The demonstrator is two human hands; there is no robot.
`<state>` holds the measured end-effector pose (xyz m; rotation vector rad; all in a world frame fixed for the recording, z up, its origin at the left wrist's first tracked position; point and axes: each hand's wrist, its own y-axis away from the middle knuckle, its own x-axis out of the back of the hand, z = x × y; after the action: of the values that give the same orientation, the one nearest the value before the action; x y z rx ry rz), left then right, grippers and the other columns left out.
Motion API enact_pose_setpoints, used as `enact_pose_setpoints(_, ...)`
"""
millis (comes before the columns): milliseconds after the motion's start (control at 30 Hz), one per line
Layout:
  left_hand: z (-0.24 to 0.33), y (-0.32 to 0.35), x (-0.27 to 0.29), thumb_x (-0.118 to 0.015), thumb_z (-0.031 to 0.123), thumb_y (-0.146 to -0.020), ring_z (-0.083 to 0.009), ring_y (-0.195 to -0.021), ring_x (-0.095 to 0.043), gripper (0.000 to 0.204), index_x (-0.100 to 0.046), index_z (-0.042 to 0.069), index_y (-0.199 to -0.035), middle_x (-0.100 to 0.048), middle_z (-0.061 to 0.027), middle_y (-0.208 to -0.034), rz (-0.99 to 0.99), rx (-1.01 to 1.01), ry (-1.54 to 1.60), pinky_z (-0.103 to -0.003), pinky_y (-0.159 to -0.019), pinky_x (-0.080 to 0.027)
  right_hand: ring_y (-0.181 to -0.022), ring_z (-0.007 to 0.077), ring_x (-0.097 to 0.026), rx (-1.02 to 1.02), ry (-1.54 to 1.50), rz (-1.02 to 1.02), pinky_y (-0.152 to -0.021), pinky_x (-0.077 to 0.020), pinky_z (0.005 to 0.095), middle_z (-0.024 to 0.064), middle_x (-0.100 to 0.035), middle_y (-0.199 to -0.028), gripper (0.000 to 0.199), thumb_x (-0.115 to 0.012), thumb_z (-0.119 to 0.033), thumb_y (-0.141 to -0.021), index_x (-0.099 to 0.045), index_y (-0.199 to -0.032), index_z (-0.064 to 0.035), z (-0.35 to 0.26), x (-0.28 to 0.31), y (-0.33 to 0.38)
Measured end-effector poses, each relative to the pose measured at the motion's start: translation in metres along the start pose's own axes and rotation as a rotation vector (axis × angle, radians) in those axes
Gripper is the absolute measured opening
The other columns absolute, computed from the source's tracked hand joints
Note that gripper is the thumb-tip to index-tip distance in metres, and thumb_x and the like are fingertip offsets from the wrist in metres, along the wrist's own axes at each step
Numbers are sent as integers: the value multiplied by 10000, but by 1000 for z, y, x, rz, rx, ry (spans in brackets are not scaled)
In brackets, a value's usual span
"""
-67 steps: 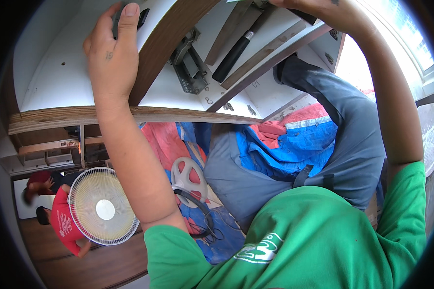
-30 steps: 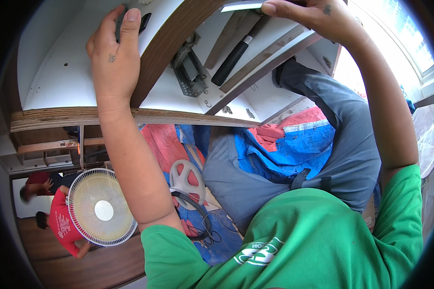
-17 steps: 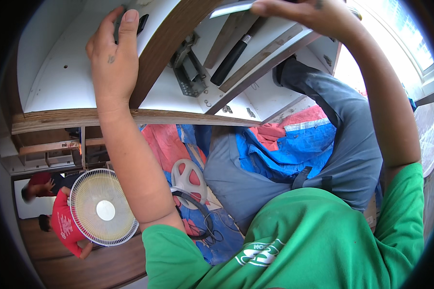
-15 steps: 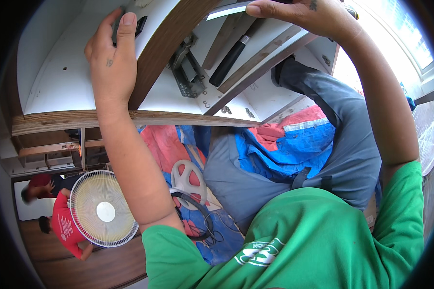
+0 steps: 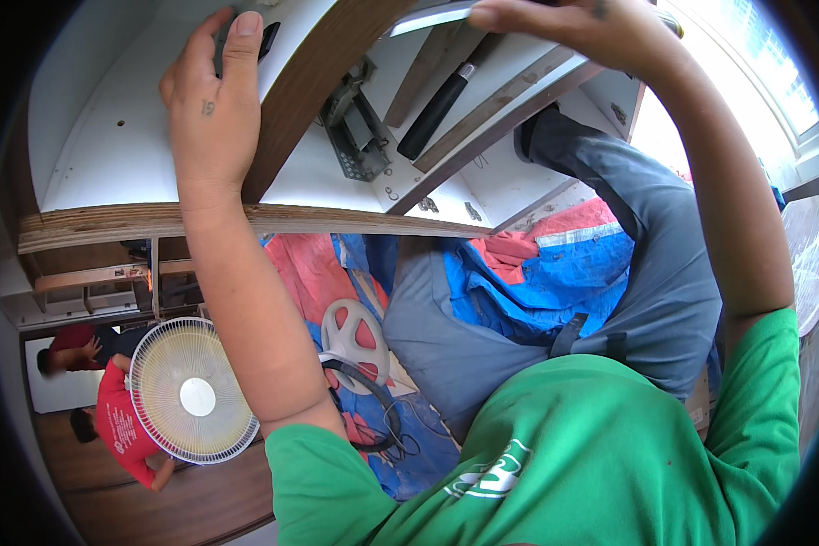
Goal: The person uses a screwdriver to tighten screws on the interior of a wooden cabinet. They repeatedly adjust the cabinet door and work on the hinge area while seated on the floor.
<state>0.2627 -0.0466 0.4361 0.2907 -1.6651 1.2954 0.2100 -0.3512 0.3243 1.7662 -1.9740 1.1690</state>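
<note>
At the upper left, my left hand [image 5: 214,118] is closed around a small black object [image 5: 267,41], which shows only in part past the thumb. This hand is over a white cabinet panel [image 5: 127,155], left of a brown wooden divider [image 5: 323,77]. Top right, my right hand [image 5: 582,32] lays its thumb at the end of a narrow whitish strip [image 5: 428,20]; its other fingers are hidden or cut off. A black and yellow end [image 5: 671,25] of something pokes out beside that wrist. Below the right hand, a black-handled tool [image 5: 435,111] with a metal collar lies in a compartment.
Metal hardware [image 5: 357,136] and loose hinges [image 5: 428,205] lie inside the cabinet, behind its raw wood edge [image 5: 337,220]. Blue and red tarpaulin [image 5: 573,273] covers the floor. A round fan [image 5: 198,396] stands at the left, near two people in red [image 5: 123,409]. A window is at the right.
The right hand has shifted slightly upward and right, its thumb still at the strip's end. My left hand has hardly moved. The view has tilted a little.
</note>
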Motion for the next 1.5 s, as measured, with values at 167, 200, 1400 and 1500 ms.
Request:
enact_pose_setpoints(167,1,-3,2,-540,542,-1034,-336,-1260,-599,649,-623,-13,-1360,-660,-244,-1301,-23,6,12,-382,-1105,-413,-607,234,-691,73,-108,43,-582,-548,372,106,-727,-689,600,-753,-643,-853,-817,-895,-47,-3,2,1)
enact_pose_setpoints(200,1,-3,1,-542,540,-1034,-335,-1257,-600,649,-622,-16,-1360,-660,-244,-1301,-27,21,14,-382,-1103,-414,-607,235,-691,78,-127,58,-584,-548,373,107,-727,-691,602,-761,-643,-846,-815,-891,-45,-6,2,-1)
enact_pose_setpoints(1400,0,-3,2,-505,537,-1048,-347,-1270,-587,631,-621,9,-1373,-643,-237,-1328,-32,5,17,-391,-1111,-407,-602,251,-695,71,-6,-44,-609,-556,371,108,-718,-673,537,-741,-582,-887,-802,-855,-50,-28,-10,-5)
enact_pose_setpoints(1500,1,-3,-1,-508,535,-1047,-348,-1259,-590,629,-625,5,-1365,-653,-239,-1306,-11,-8,18,-390,-1107,-408,-570,302,-659,206,62,-104,-574,-526,406,119,-652,-599,580,-707,-593,-899,-743,-751,-33,-38,-20,-5)
